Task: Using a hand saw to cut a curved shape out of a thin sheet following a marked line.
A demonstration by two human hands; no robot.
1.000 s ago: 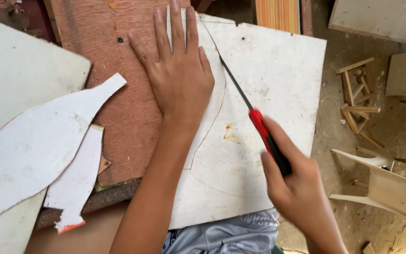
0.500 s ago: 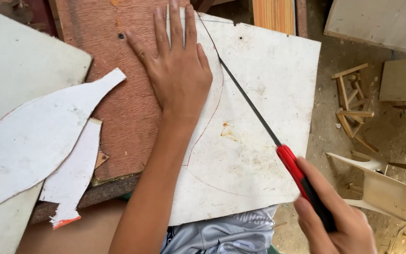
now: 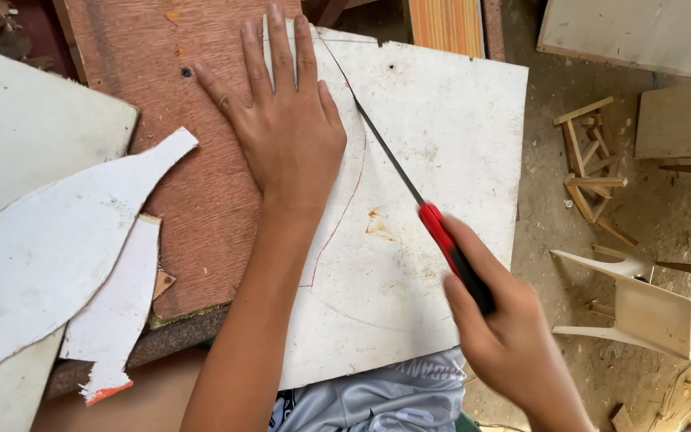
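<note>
White board (image 3: 441, 160) lies centre frame on the tabletop (image 3: 193, 200). Left hand (image 3: 289, 136) presses flat, fingers spread, upper centre. Right hand (image 3: 513, 344), lower right, grips the saw (image 3: 409, 188). Cut reaches partway along the drawn curve; most remains.

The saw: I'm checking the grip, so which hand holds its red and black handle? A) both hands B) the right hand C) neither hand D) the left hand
B: the right hand is wrapped around the saw handle, while the left hand lies flat on the white board.

Dusty floor (image 3: 665, 216), wood offcuts (image 3: 589, 164)
</note>
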